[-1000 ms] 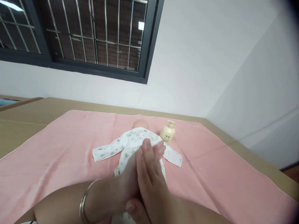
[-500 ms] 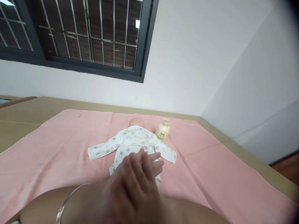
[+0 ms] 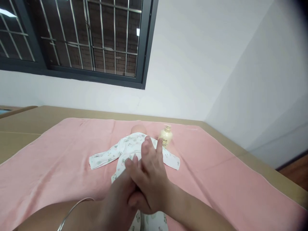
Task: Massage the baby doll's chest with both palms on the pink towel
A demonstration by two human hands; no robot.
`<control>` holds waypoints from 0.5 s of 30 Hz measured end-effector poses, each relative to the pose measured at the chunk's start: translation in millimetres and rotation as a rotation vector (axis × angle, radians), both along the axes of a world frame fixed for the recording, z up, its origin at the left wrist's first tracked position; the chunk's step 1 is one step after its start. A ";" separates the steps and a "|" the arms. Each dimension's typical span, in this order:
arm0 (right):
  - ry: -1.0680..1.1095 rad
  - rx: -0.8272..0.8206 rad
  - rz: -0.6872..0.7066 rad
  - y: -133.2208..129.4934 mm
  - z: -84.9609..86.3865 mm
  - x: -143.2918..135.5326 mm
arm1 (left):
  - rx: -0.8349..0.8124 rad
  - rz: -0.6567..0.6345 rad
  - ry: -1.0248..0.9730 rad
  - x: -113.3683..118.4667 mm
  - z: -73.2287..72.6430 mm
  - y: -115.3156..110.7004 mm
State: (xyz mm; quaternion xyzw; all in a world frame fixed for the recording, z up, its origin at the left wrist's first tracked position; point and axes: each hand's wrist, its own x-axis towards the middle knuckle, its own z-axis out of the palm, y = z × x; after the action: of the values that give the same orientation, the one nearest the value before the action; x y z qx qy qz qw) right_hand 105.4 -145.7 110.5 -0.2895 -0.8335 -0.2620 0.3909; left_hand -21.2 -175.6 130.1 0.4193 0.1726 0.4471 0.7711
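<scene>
My left hand (image 3: 120, 195) and my right hand (image 3: 154, 179) are clasped palm to palm in the lower middle of the view. The left thumb curls against the base of the right palm, while the other left fingers are partly hidden. The right fingers point up and away and overlap the left hand. No separate object shows between them. Beyond and below lies a doll (image 3: 139, 129) in a white printed baby outfit (image 3: 134, 141), sleeves spread sideways; my hands cover part of its middle. A cream pump bottle (image 3: 166, 135) stands by the doll's right-side sleeve.
A pink blanket (image 3: 72, 150) with a few creases covers most of the wooden tabletop (image 3: 21, 125). Behind it rises a white wall (image 3: 183, 64) with a dark-framed barred window (image 3: 96, 38). A silver bracelet (image 3: 72, 210) circles my left wrist.
My hands have shifted against each other. The right hand has turned, its fingers now reaching higher, and the left thumb shows at its base. The camera view has tilted up slightly.
</scene>
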 end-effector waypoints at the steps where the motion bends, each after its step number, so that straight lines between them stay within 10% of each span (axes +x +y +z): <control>1: 0.023 -0.001 -0.024 6.9 -2.2 0.7 | 0.003 -0.001 -0.013 -1.7 4.7 3.2; 5: 0.167 -0.130 -0.153 39.1 -16.7 8.2 | 0.139 0.170 0.011 1.1 -4.0 37.3; 9: 0.299 -0.484 -0.220 72.8 -43.3 15.5 | 0.384 0.560 0.197 9.3 -43.6 104.3; 15: 0.144 -0.666 -0.267 96.5 -70.0 13.6 | 0.539 0.668 0.537 20.2 -101.8 173.3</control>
State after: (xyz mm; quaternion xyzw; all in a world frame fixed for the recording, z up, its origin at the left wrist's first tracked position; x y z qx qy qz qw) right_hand 119.0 -49.2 40.5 -0.5248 -0.7983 -0.0039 0.2955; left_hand -1.0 -2.3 28.3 0.6255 0.3678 0.5744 0.3788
